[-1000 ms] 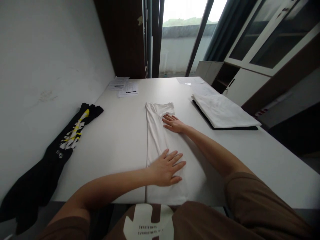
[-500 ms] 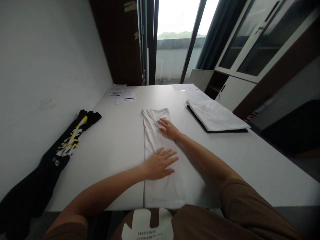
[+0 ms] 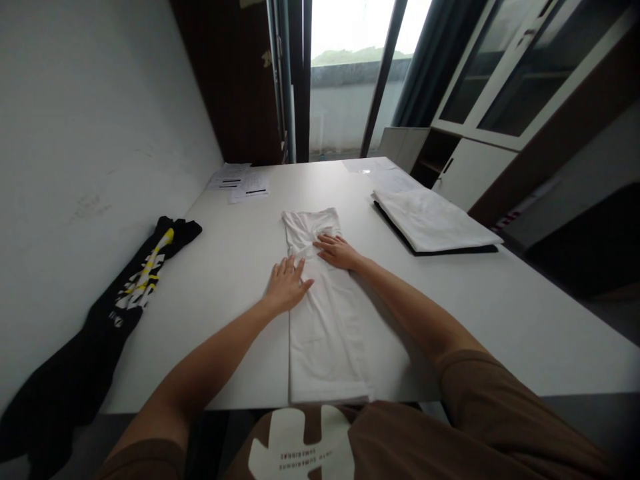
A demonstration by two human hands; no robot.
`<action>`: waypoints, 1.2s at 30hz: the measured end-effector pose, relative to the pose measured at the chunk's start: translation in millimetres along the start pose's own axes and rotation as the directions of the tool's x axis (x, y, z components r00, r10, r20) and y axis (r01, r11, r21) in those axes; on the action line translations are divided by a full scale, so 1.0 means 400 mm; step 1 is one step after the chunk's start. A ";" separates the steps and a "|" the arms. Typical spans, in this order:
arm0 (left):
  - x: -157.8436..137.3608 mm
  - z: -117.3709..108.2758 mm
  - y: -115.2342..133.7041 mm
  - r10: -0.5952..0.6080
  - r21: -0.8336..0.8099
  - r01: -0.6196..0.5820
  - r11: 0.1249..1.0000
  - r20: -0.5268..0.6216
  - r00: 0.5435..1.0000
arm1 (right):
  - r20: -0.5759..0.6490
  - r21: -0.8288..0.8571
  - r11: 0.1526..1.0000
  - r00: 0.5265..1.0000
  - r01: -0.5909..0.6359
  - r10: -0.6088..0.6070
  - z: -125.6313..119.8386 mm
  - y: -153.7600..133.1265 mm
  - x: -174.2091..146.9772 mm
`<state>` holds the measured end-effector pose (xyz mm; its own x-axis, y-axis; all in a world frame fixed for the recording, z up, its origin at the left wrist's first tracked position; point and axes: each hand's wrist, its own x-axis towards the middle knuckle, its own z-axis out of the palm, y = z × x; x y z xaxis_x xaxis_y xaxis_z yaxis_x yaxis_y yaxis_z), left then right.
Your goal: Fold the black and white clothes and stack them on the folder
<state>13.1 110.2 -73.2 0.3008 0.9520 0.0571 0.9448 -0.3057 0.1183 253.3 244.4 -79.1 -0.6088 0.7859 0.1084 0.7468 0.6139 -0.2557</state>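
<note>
A white garment [image 3: 325,333], folded into a long narrow strip, lies lengthwise on the white table [image 3: 225,260] in front of me. Its near end reaches the table's front edge. My left hand [image 3: 287,285] rests on the strip's left edge, around its middle, fingers outstretched. Higher up and to the right, my right hand [image 3: 337,251] presses flat on the cloth with its fingers extended. Wrinkles gather in the fabric around both hands, mostly toward the far end. The exact kind of garment cannot be made out.
A folded white cloth [image 3: 430,220] lies over a black one [image 3: 450,251] at the right. Black clothing with a yellow and white print [image 3: 110,327] hangs over the left edge by the wall. Paper sheets [image 3: 250,187] lie at the far left, others [image 3: 387,177] at the far right.
My left hand has slid away from me and to the left, from the lower middle of the cloth to its left edge. The right hand stays nearly in place.
</note>
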 end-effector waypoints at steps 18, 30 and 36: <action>0.023 -0.088 -0.060 -0.150 0.048 0.153 0.987 -0.052 0.987 | -0.098 0.065 0.995 0.993 0.070 -0.063 0.016 0.026 0.003; 0.011 -0.099 -0.085 -0.145 0.030 0.145 0.989 -0.003 0.989 | -0.134 0.068 0.993 0.987 0.099 -0.090 0.031 0.044 0.008; -0.004 -0.112 -0.038 -0.030 0.011 0.030 0.999 -0.056 0.998 | -0.146 0.066 0.993 0.985 0.099 -0.089 0.032 0.046 0.009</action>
<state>-7.7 112.7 -30.7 0.2651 0.9581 0.1085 0.9547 -0.2765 0.1095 261.4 257.6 -95.8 -0.6270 0.7308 0.2699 0.6635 0.6825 -0.3065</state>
